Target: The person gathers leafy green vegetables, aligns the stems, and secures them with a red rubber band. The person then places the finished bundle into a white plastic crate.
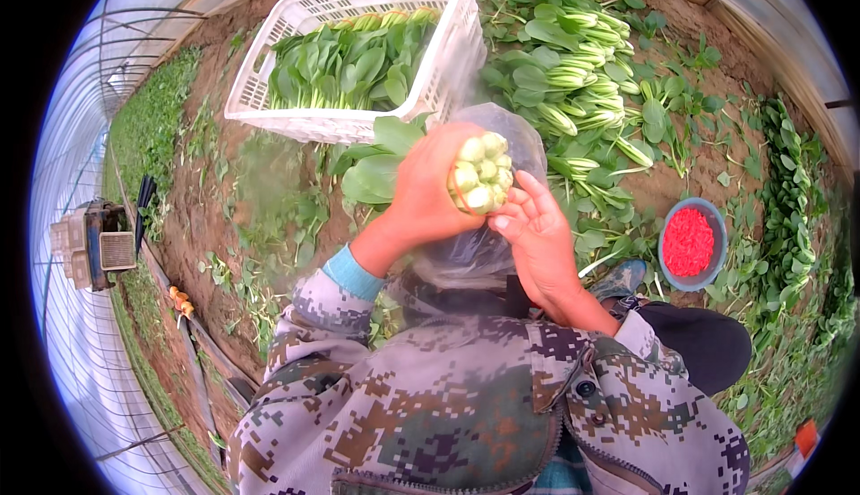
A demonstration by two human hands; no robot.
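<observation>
A bunch of bok choy (pixel 485 171) is gripped in my left hand (pixel 424 182), its pale cut stem ends turned up toward me. Its green leaves (pixel 376 171) stick out to the left past the hand. Around the stems runs a thin orange-red band (pixel 459 192). My right hand (pixel 543 246) is at the lower right edge of the bunch, thumb and index fingertip close together by the band; whether they pinch it is unclear. Under both hands is a sheet of clear plastic (pixel 521 135) in front of my body.
A white plastic crate (pixel 322 116) holds banded bok choy. Loose bok choy (pixel 578 72) lies heaped on the soil at upper right. A blue-grey bowl (pixel 721 253) of red bands (pixel 688 242) stands to the right, near my shoe (pixel 619 278). More crates (pixel 80 246) are stacked far left.
</observation>
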